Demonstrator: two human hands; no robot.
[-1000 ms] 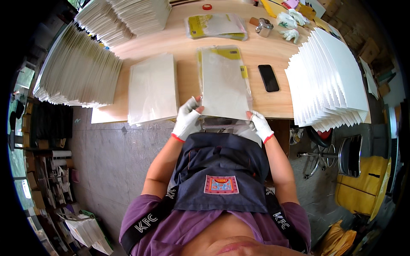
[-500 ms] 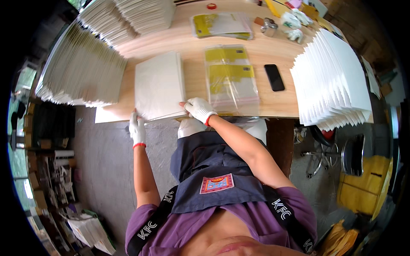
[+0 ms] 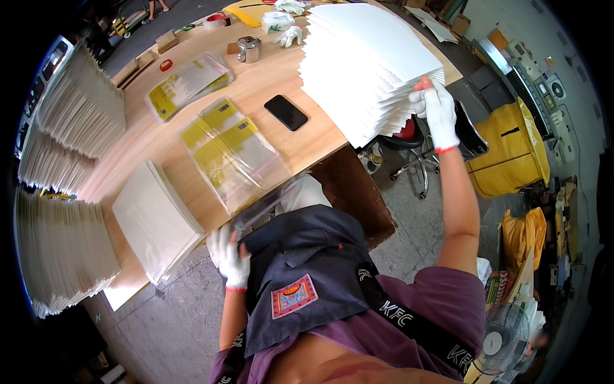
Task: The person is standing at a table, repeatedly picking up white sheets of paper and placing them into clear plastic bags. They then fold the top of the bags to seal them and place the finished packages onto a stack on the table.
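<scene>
My right hand [image 3: 435, 112], in a white knitted glove with bare fingertips, is closed at the near right corner of a tall, fanned stack of white sheets [image 3: 377, 57]. Its thumb lies over the corner and its fingers are at the layered edges. How many sheets it grips cannot be made out. My left hand [image 3: 229, 259], gloved the same way, hangs open with fingers apart in front of the table edge. Close by it lies a low pile of white sheets [image 3: 153, 221] with a glossy surface, jutting over the table edge.
Clear and yellow plastic sleeves [image 3: 233, 150] lie mid-table, with another sleeve pile [image 3: 188, 83] beyond. A black phone [image 3: 286, 112] is beside them. Farther back are a metal pot [image 3: 248, 49] and red tape [image 3: 166, 65]. Tall paper stacks [image 3: 61, 249] line the left; a chair [image 3: 409, 141] stands right.
My body and view have turned right. My right hand has left the low pile and reached the fanned white stack. My left hand has let go of the low pile and opened.
</scene>
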